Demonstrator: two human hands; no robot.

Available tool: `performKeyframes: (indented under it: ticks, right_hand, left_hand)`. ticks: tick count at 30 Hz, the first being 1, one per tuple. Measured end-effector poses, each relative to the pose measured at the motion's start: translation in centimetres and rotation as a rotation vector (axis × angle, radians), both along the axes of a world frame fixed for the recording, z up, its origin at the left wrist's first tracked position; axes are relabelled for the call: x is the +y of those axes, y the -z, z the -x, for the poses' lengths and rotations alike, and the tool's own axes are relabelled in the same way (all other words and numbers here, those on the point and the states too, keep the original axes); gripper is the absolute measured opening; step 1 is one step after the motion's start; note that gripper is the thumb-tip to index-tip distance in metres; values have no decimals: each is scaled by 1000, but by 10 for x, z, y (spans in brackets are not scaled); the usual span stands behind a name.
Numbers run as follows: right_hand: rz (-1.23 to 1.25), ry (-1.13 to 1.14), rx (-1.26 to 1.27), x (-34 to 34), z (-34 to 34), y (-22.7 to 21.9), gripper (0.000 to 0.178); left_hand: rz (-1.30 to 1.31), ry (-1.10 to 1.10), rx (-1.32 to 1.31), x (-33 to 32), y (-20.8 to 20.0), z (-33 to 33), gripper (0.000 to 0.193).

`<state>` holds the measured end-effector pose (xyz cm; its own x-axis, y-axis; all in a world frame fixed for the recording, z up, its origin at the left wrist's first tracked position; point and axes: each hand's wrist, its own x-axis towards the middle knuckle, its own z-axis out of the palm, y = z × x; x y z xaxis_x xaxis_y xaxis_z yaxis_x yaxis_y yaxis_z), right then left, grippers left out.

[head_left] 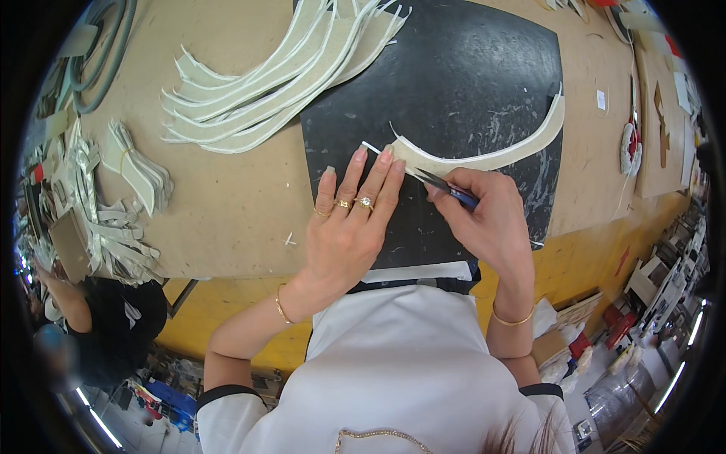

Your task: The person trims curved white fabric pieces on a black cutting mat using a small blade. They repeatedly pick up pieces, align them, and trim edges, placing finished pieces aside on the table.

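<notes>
A curved beige strip with white edging (484,161) lies on the black mat (439,83), bowed downward with its right end turned up. My left hand (348,219) is flat with straight fingers, its fingertips pressing on the strip's left end. A thin white edge piece (370,147) sticks out past those fingertips. My right hand (491,216) is closed around small blue-handled snips (463,198). Their dark pointed tip touches or nearly touches the strip's lower edge, just right of my left fingers. Whether the blades are apart is too small to tell.
A fanned pile of similar curved strips (265,98) overlaps the mat's upper left. Bundled pale pieces (136,166) and loose strips (113,234) lie farther left. Red-handled scissors (631,136) rest on the table (227,219) at right. Another person (113,325) is at lower left.
</notes>
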<state>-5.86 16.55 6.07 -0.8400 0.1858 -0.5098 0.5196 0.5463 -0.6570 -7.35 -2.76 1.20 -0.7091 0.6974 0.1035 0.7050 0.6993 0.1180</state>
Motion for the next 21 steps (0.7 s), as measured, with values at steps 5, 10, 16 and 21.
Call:
performKeyframes:
  ticks: [5, 10, 16, 21]
  right_hand:
    - [-7, 36, -26, 0, 3, -2, 18]
    - [-54, 22, -51, 1, 6, -1, 22]
    - [-43, 77, -31, -4, 9, -4, 20]
    - [-101, 27, -5, -4, 8, -2, 19]
  left_hand:
    - [46, 4, 44, 0, 1, -2, 49]
    - [50, 1, 5, 1, 2, -5, 53]
    - [71, -47, -24, 11, 2, -14, 61]
    - [152, -17, 68, 12, -4, -12, 49]
